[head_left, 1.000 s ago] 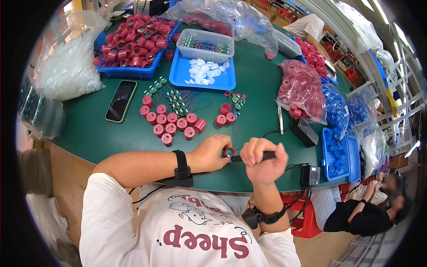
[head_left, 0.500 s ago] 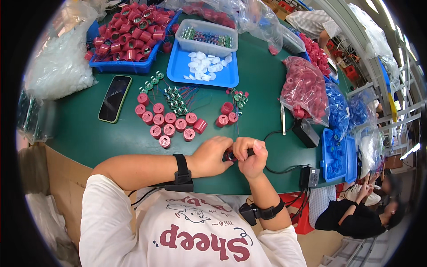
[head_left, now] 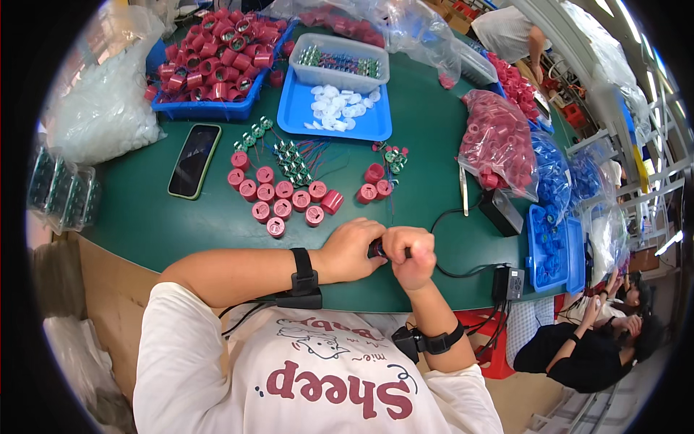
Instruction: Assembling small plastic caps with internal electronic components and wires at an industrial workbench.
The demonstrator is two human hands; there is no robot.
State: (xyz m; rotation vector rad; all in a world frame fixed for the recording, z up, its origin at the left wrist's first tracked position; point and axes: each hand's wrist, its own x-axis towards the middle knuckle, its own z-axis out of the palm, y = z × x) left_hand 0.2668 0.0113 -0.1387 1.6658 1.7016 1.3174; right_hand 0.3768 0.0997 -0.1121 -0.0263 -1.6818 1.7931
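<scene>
Close to the table's near edge, my left hand (head_left: pixel 351 252) and my right hand (head_left: pixel 410 254) are closed and meet. My right fist is wrapped round a dark tool handle (head_left: pixel 408 252), whose end shows beside the fist. Between the hands a small dark and reddish part shows at my left fingers, too covered to name. Beyond my hands lie several pink-red plastic cups (head_left: pixel 283 208), mostly bottom up with a slot. Beside them are small green circuit boards (head_left: pixel 292 163) with thin wires. A smaller group of red cups (head_left: pixel 366 193) lies just ahead of my hands.
At the back stand a blue bin (head_left: pixel 210 110) of red cups and a blue tray (head_left: pixel 289 119) with white discs and a clear tub (head_left: pixel 340 78). A phone (head_left: pixel 194 163) lies left. Tweezers (head_left: pixel 463 189), bagged red parts (head_left: pixel 499 141), a black box (head_left: pixel 502 212) and cable are right.
My hands stay together near the table edge, and my right fist has turned slightly. The whole view has shifted a little, moving the table items slightly right.
</scene>
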